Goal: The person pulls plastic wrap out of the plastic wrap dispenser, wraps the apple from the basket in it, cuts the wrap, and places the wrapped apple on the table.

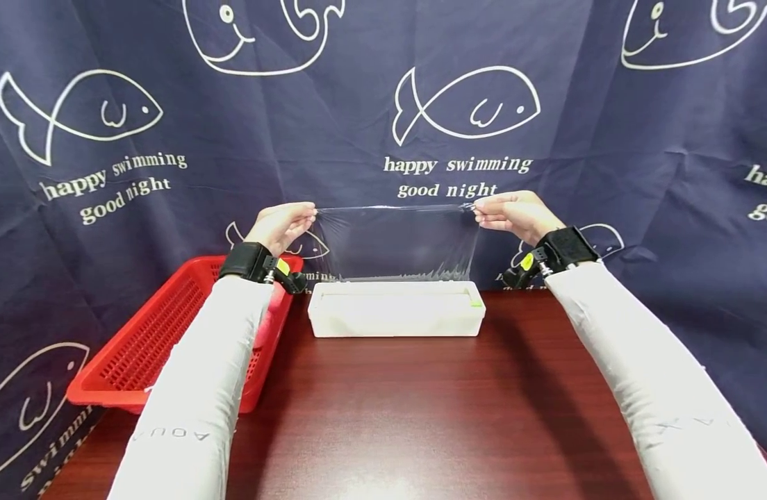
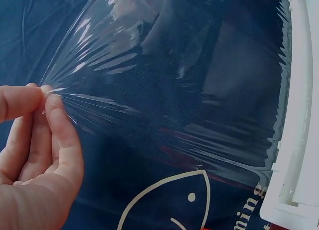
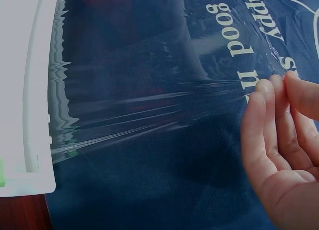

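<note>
A clear sheet of plastic wrap (image 1: 396, 239) is stretched upright between both hands above a white cling film dispenser box (image 1: 396, 316). My left hand (image 1: 283, 226) pinches the sheet's upper left corner between thumb and fingertips. At the upper right corner, my right hand (image 1: 515, 214) pinches the film the same way. In the left wrist view, creases in the plastic wrap (image 2: 164, 90) fan out from the pinch. The lower edge of the plastic wrap (image 3: 149, 90) meets the dispenser along a jagged, wrinkled line in the right wrist view.
A red plastic basket (image 1: 152, 333) stands at the left, with a pinkish-red item (image 1: 267, 323) in it, partly hidden by the left sleeve. The dispenser sits at the back of the dark red wooden table (image 1: 408, 410). Behind it hangs a blue fish-print curtain (image 1: 358, 125).
</note>
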